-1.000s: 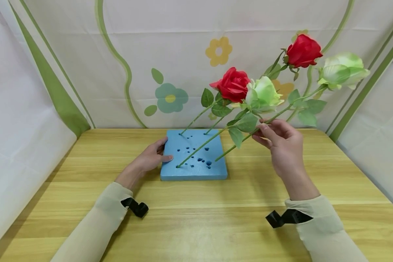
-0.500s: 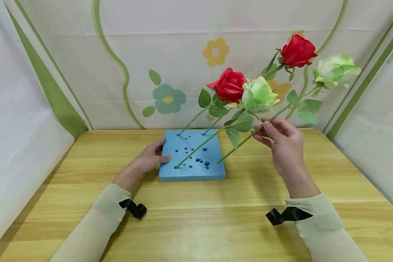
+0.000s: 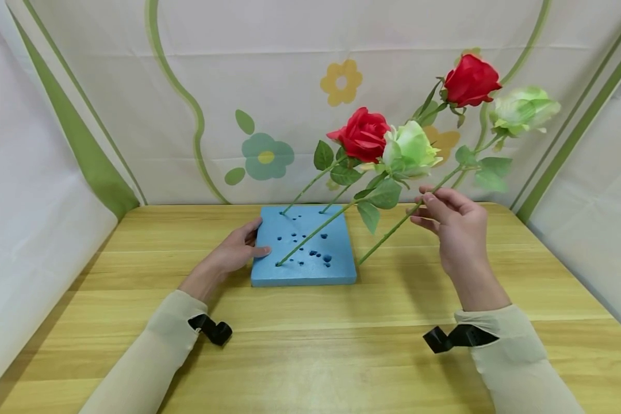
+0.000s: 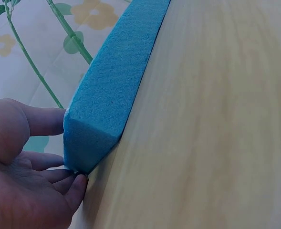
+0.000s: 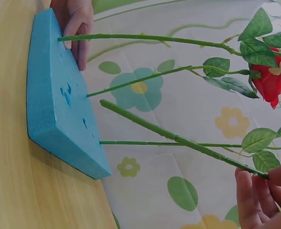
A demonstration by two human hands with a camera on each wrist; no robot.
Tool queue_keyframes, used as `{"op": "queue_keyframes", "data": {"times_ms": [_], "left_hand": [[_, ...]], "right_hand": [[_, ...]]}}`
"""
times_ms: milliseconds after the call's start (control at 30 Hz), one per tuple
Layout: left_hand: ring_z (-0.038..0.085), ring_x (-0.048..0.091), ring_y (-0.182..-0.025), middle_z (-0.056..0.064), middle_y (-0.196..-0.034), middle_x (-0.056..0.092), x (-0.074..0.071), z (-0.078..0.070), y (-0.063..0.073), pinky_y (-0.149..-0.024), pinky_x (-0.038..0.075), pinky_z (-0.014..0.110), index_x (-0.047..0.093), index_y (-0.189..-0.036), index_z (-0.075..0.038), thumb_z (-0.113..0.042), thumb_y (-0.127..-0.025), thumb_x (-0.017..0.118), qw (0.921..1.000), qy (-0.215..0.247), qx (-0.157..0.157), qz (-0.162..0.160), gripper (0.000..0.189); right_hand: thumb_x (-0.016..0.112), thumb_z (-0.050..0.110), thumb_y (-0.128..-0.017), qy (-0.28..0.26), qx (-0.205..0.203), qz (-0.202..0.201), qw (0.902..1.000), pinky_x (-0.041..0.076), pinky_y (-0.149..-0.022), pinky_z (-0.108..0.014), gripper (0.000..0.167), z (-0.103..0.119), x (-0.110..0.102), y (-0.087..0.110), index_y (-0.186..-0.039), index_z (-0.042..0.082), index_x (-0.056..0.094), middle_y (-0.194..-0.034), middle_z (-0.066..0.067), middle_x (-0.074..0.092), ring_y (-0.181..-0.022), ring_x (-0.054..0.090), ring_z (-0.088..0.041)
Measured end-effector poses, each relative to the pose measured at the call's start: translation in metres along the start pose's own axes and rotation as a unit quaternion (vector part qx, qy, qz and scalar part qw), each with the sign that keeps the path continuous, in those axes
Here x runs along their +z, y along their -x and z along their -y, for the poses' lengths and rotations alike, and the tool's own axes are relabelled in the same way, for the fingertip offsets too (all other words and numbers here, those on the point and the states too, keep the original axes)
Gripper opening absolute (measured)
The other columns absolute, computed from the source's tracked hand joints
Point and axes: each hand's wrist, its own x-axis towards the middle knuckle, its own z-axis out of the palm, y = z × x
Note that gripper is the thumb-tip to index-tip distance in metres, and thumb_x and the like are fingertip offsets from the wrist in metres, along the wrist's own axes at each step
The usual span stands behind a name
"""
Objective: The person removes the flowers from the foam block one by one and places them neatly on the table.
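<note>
My right hand (image 3: 460,236) pinches the green stem of a pale green rose (image 3: 525,109) between thumb and fingers. Its bare lower end hangs free, apart from the blue foam block (image 3: 315,275), as the right wrist view shows. My left hand (image 3: 233,248) grips the block's left side, thumb on top; in the left wrist view its fingers (image 4: 76,191) reach the lower edge. Standing in the block, tilted to the right, are a red rose (image 3: 363,135), a second red rose (image 3: 472,80) and another pale green rose (image 3: 409,150). Several holes dot the block's top.
The block lies on a wooden table (image 3: 310,356), near its back edge. Behind hangs a white cloth (image 3: 269,75) with printed flowers, and more white cloth encloses both sides. Black wrist cameras sit on both sleeves.
My right hand has moved slightly right, and the held stem's lower end has shifted from over the block to just beyond its right edge in the head view. The left hand keeps its hold.
</note>
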Motion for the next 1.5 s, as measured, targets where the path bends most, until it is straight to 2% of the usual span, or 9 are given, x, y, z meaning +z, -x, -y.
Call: {"op": "queue_keyframes", "data": {"times_ms": [267, 433, 600, 700, 800, 867, 1133, 1333, 1500], "left_hand": [[0.038, 0.014, -0.167, 0.015, -0.180, 0.009, 0.000, 0.000, 0.000, -0.135, 0.020, 0.053, 0.007, -0.172, -0.011, -0.012, -0.106, 0.064, 1.0000, 0.000, -0.005, -0.004, 0.087], [0.038, 0.014, -0.166, 0.015, -0.180, 0.009, 0.000, 0.000, 0.000, -0.135, 0.020, 0.054, 0.006, -0.172, -0.011, -0.012, -0.106, 0.064, 1.0000, 0.000, -0.004, -0.001, 0.088], [0.038, 0.014, -0.166, 0.015, -0.180, 0.009, 0.000, 0.000, 0.000, -0.135, 0.020, 0.054, 0.007, -0.172, -0.011, -0.012, -0.106, 0.064, 1.0000, 0.001, -0.004, 0.000, 0.088], [0.038, 0.015, -0.166, 0.015, -0.180, 0.009, 0.000, 0.000, 0.000, -0.135, 0.020, 0.054, 0.007, -0.172, -0.011, -0.012, -0.106, 0.064, 1.0000, 0.001, -0.005, -0.001, 0.088], [0.038, 0.015, -0.166, 0.015, -0.180, 0.009, -0.001, 0.000, 0.000, -0.135, 0.020, 0.054, 0.007, -0.172, -0.011, -0.012, -0.106, 0.064, 1.0000, 0.000, -0.006, -0.002, 0.088], [0.038, 0.015, -0.167, 0.015, -0.180, 0.009, 0.000, -0.001, 0.001, -0.135, 0.020, 0.054, 0.007, -0.172, -0.012, -0.012, -0.106, 0.064, 1.0000, 0.000, -0.006, -0.002, 0.088], [0.037, 0.014, -0.167, 0.015, -0.180, 0.008, 0.001, -0.002, 0.001, -0.135, 0.020, 0.053, 0.007, -0.172, -0.012, -0.012, -0.106, 0.064, 1.0000, 0.004, -0.007, -0.002, 0.087], [0.036, 0.014, -0.167, 0.014, -0.180, 0.008, 0.001, -0.002, -0.001, -0.135, 0.020, 0.053, 0.007, -0.172, -0.012, -0.014, -0.106, 0.065, 0.9999, 0.005, -0.010, -0.002, 0.088], [0.035, 0.014, -0.167, 0.013, -0.180, 0.009, 0.000, -0.001, -0.001, -0.135, 0.020, 0.052, 0.007, -0.172, -0.012, -0.014, -0.106, 0.065, 0.9999, 0.005, -0.012, -0.003, 0.088]], "right_hand": [[0.078, 0.006, -0.096, 0.016, 0.022, -0.024, 0.9993, 0.066, -0.070, -0.027, 0.009, 0.001, -0.005, -0.004, -0.103, 0.001, 0.077, -0.113, -0.002, 0.079, -0.076, 0.081, -0.018], [0.074, 0.002, -0.097, 0.018, 0.032, -0.028, 0.9989, 0.066, -0.069, -0.026, 0.017, 0.000, -0.010, -0.006, -0.114, 0.003, 0.077, -0.118, 0.001, 0.078, -0.075, 0.080, -0.018], [0.072, 0.001, -0.099, 0.046, 0.042, -0.023, 0.9978, 0.066, -0.071, -0.026, 0.027, -0.001, -0.015, -0.008, -0.125, 0.008, 0.075, -0.098, 0.000, 0.081, -0.076, 0.079, -0.016], [0.072, 0.000, -0.098, 0.048, 0.053, -0.019, 0.9973, 0.066, -0.071, -0.026, 0.043, -0.001, -0.018, -0.009, -0.141, 0.001, 0.066, -0.094, 0.000, 0.081, -0.076, 0.078, -0.016], [0.072, -0.001, -0.098, 0.048, 0.065, -0.017, 0.9966, 0.065, -0.071, -0.025, 0.064, 0.000, -0.022, -0.010, -0.156, -0.005, 0.047, -0.107, 0.004, 0.080, -0.077, 0.078, -0.014], [0.072, -0.002, -0.098, 0.049, 0.072, -0.018, 0.9961, 0.065, -0.071, -0.024, 0.072, 0.000, -0.023, -0.010, -0.161, -0.006, 0.037, -0.115, 0.008, 0.079, -0.077, 0.079, -0.013], [0.071, -0.001, -0.098, 0.074, 0.086, -0.019, 0.9934, 0.065, -0.070, -0.023, 0.063, -0.003, -0.028, -0.014, -0.156, -0.005, 0.047, -0.090, 0.004, 0.081, -0.076, 0.077, -0.011], [0.072, 0.000, -0.098, 0.097, 0.105, -0.016, 0.9896, 0.065, -0.070, -0.025, 0.046, -0.008, -0.035, -0.017, -0.143, 0.006, 0.067, -0.089, 0.002, 0.076, -0.076, 0.078, -0.013], [0.071, 0.002, -0.100, 0.128, 0.126, -0.002, 0.9838, 0.065, -0.070, -0.025, 0.047, -0.013, -0.040, -0.019, -0.146, 0.003, 0.063, -0.095, 0.003, 0.072, -0.077, 0.077, -0.012]]}}
